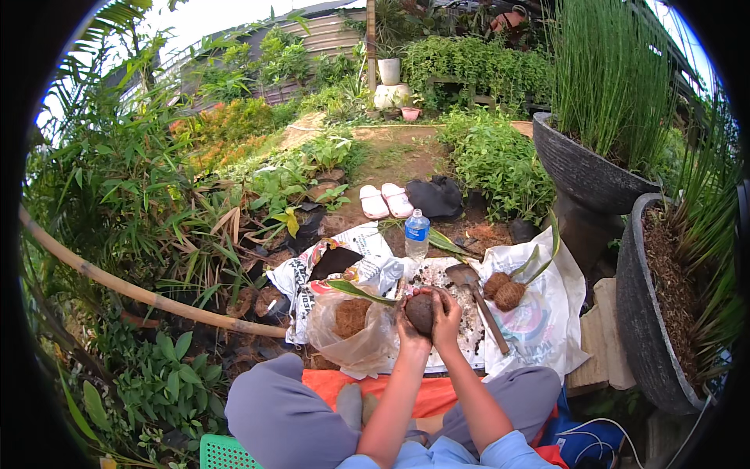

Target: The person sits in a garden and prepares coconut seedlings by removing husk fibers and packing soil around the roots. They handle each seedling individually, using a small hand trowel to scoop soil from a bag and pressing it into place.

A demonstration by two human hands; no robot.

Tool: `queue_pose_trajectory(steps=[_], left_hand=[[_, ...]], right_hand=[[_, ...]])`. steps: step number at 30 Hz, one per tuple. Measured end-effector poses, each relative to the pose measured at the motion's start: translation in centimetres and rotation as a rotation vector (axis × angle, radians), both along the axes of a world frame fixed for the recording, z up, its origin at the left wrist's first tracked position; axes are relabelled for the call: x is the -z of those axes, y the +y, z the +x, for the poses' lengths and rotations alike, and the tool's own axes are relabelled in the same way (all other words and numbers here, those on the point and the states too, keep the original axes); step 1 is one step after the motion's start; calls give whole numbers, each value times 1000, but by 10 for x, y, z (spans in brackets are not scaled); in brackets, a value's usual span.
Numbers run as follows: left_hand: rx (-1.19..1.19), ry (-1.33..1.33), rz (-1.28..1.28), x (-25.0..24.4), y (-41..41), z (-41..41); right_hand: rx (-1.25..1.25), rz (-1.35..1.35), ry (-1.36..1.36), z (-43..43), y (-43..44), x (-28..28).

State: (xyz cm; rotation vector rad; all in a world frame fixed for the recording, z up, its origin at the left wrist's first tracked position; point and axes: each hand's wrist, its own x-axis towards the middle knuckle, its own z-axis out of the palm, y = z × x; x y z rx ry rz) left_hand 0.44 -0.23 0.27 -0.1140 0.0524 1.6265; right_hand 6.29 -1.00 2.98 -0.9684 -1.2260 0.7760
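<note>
My left hand (pixel 408 322) and my right hand (pixel 445 313), both soiled, cup a round ball of dark soil (pixel 419 314) between them. A long variegated leaf (pixel 358 292) reaches from the left to the ball; whether it grows from it I cannot tell. Left of my hands stands a clear plastic bag (pixel 345 352) with brown coconut fibre (pixel 351 317) in it. To the right, a small trowel (pixel 483 308) with a wooden handle lies on a soil-strewn white sheet (pixel 463 352). Beyond it, two fibre-wrapped balls (pixel 508 296) with upright leaves rest on a white sack (pixel 545 328).
A water bottle (pixel 416 234) stands ahead, before white clogs (pixel 387 201) and a black bag (pixel 435 197). An opened printed sack (pixel 334 264) holds dark soil. Large dark planters (pixel 650 305) are at the right, a bamboo pole (pixel 146 296) at the left. A person (pixel 508 20) is far back.
</note>
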Motion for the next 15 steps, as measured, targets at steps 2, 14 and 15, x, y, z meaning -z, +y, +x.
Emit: queue_pose_trajectory(steps=[2, 14, 15], left_hand=[[11, 42, -21, 0, -3, -2], [85, 186, -25, 2, 2, -1], [87, 165, 24, -3, 2, -2]], right_hand=[[9, 74, -123, -3, -6, -8], [-29, -193, 340, 8, 15, 17], [-79, -236, 460, 10, 16, 18]])
